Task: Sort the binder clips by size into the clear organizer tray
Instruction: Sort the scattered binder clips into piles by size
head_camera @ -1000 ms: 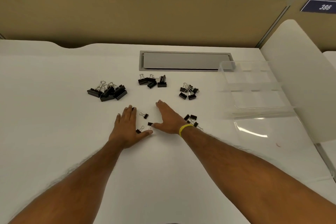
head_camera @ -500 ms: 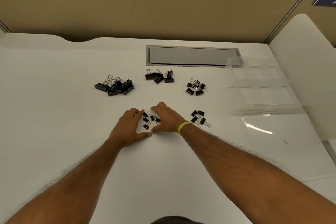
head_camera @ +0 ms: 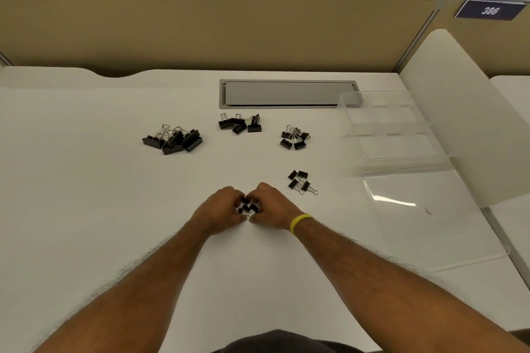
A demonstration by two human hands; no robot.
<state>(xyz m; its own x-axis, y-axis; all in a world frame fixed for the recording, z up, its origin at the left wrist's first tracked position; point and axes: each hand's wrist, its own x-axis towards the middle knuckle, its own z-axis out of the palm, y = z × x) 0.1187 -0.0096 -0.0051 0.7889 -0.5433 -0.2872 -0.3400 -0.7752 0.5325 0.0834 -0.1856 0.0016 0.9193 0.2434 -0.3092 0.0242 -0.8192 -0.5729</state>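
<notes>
My left hand [head_camera: 219, 209] and my right hand [head_camera: 271, 209] are cupped together on the white desk, squeezing a bunch of tiny black binder clips [head_camera: 248, 207] between the fingers. Beyond them lie sorted heaps: large clips [head_camera: 173, 140] at the left, medium clips [head_camera: 240, 123] in the middle, smaller clips [head_camera: 294, 137] to the right, and a small heap [head_camera: 301, 182] just right of my right hand. The clear organizer tray [head_camera: 401, 135] stands at the right with its compartments holding nothing visible.
A clear flat lid or sheet [head_camera: 424, 218] lies in front of the tray. A grey cable hatch [head_camera: 288, 93] is set into the desk behind the heaps. A tan partition wall [head_camera: 229, 26] closes the back, and a white divider [head_camera: 464, 112] stands at the right.
Both hands slid toward each other, sweeping the scattered tiny clips into one bunch, and now close around it. The other heaps have not moved.
</notes>
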